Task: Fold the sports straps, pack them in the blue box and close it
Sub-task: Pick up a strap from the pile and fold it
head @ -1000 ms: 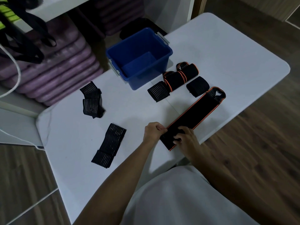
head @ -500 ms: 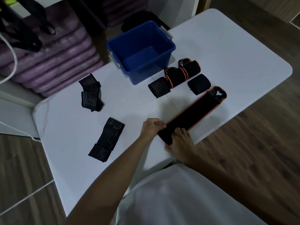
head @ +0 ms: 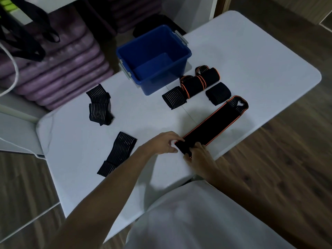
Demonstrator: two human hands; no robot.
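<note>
A long black strap with orange edges (head: 215, 124) lies diagonally on the white table (head: 251, 60). Its near end is turned over into a small fold. My left hand (head: 164, 143) pinches that fold from the left and my right hand (head: 198, 155) pinches it from the near side. The open blue box (head: 154, 58) stands empty at the table's far edge, with no lid in view. Beside it lie several rolled straps: a striped one (head: 173, 97), two with orange trim (head: 193, 85) (head: 209, 76) and a plain black one (head: 218, 93). Two loose striped straps (head: 99, 105) (head: 118, 152) lie to the left.
Stacked purple mats (head: 57, 65) sit on the floor behind the table's left part. Black straps (head: 27, 33) hang at the top left and a white cable (head: 12, 69) runs down there. Wooden floor (head: 287, 159) lies to the right of the table.
Both hands have kept hold of the strap's near end and rolled it a little further along; the flat part looks slightly shorter. The view has shifted a bit.
</note>
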